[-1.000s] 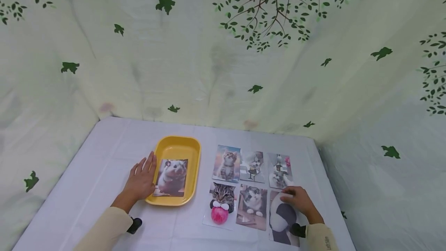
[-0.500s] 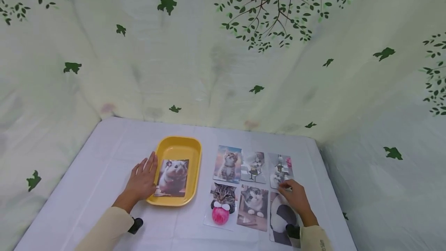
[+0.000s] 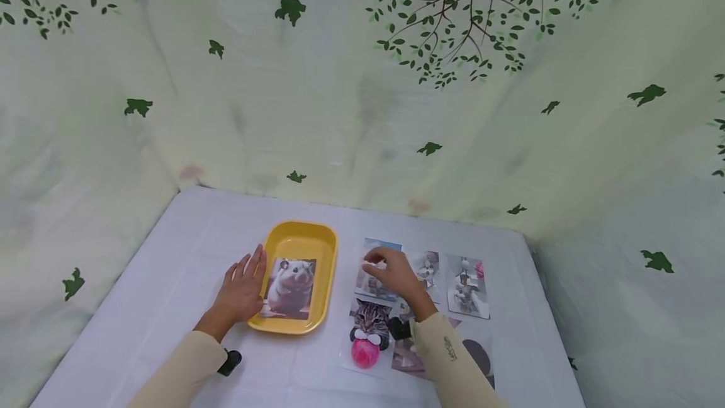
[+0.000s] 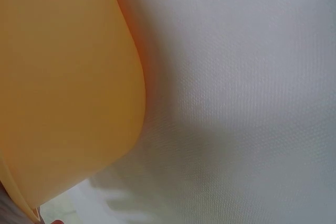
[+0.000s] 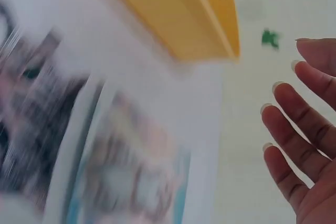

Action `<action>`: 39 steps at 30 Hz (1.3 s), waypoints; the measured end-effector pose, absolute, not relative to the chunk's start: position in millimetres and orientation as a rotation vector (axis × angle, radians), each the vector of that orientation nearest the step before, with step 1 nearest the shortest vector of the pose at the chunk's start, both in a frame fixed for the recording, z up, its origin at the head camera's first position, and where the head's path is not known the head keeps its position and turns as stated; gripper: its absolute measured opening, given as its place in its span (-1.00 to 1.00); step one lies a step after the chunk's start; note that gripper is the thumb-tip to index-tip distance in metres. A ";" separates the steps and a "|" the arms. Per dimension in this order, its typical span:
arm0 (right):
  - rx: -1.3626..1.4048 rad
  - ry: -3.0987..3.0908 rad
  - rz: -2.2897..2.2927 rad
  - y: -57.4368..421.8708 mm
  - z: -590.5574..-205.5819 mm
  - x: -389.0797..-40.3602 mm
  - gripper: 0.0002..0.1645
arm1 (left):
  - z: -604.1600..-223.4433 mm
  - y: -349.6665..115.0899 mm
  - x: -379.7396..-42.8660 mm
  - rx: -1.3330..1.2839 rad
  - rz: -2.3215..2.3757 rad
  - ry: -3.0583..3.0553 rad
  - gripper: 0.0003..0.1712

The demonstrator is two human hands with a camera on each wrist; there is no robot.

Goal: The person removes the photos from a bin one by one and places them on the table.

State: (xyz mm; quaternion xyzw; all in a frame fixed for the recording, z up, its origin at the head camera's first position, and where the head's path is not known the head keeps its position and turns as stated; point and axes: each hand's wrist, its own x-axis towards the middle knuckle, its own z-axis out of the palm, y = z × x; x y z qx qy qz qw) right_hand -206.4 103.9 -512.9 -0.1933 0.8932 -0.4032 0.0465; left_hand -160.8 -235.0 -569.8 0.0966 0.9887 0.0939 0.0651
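Observation:
My left hand [image 3: 240,291] lies with straight fingers along the left rim of a yellow tray [image 3: 294,232]. In the tray lies a hamster photo card [image 3: 290,288]. The right hand [image 3: 396,272] hovers over the kitten card [image 3: 375,289], covering much of it. Its fingers [image 5: 291,135] are loosely bent and apart in the right wrist view, with nothing visible held. Below the kitten card is a tabby cat card with a pink ball [image 3: 368,335]. The right forearm partly hides a grey-and-white cat card [image 3: 404,357] and a card with a dark round patch [image 3: 477,354].
Two more picture cards, one in the upper middle [image 3: 428,269] and one at the upper right [image 3: 467,288], lie in the back row. A white cloth [image 3: 215,219] covers the table. Leaf-printed curtains [image 3: 317,99] enclose its back and sides.
My right hand has moved left, from the right-hand cards to above the kitten card. The left hand stays at the tray. The head view has shifted slightly.

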 end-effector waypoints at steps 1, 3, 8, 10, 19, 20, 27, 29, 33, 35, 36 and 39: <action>-0.621 2.712 -1.210 89.4 -510.4 -211.8 -0.75 | -569.8 -234.6 -161.1 0.287 0.285 2.987 0.07; -0.676 2.680 -1.163 62.1 -507.9 -221.4 -0.72 | -569.6 -233.5 -162.0 0.287 0.300 2.990 0.07; -0.754 2.597 -1.035 7.0 -513.7 -238.7 -0.64 | -568.0 -230.1 -162.6 0.294 0.308 2.988 0.05; -0.781 2.588 -0.967 -9.1 -521.9 -244.7 -0.59 | -567.2 -229.5 -162.5 0.300 0.300 2.999 0.05; -0.635 2.652 -0.708 -51.2 -547.4 -256.1 -0.40 | -568.9 -231.7 -163.4 0.324 0.252 3.034 0.07; -0.600 2.653 -0.715 -53.7 -548.6 -256.4 -0.38 | -568.9 -231.9 -163.2 0.323 0.255 3.034 0.07; -0.324 2.594 -0.857 -62.1 -560.9 -253.5 -0.37 | -569.2 -233.0 -159.8 0.315 0.267 3.023 0.07; -0.274 2.576 -0.908 -64.1 -563.5 -251.7 -0.38 | -569.9 -233.8 -158.8 0.311 0.261 3.022 0.08; -0.214 2.549 -0.974 -68.5 -566.6 -249.7 -0.41 | -570.6 -236.0 -158.2 0.316 0.264 3.027 0.08; -0.206 2.539 -0.992 -70.5 -568.6 -249.1 -0.42 | -570.5 -237.4 -158.1 0.323 0.257 3.034 0.08; -0.214 2.540 -0.992 -71.2 -569.7 -249.0 -0.42 | -570.1 -238.1 -158.1 0.327 0.256 3.040 0.07; -0.230 2.535 -1.020 -73.5 -572.5 -248.3 -0.44 | -569.7 -240.2 -157.9 0.334 0.249 3.063 0.01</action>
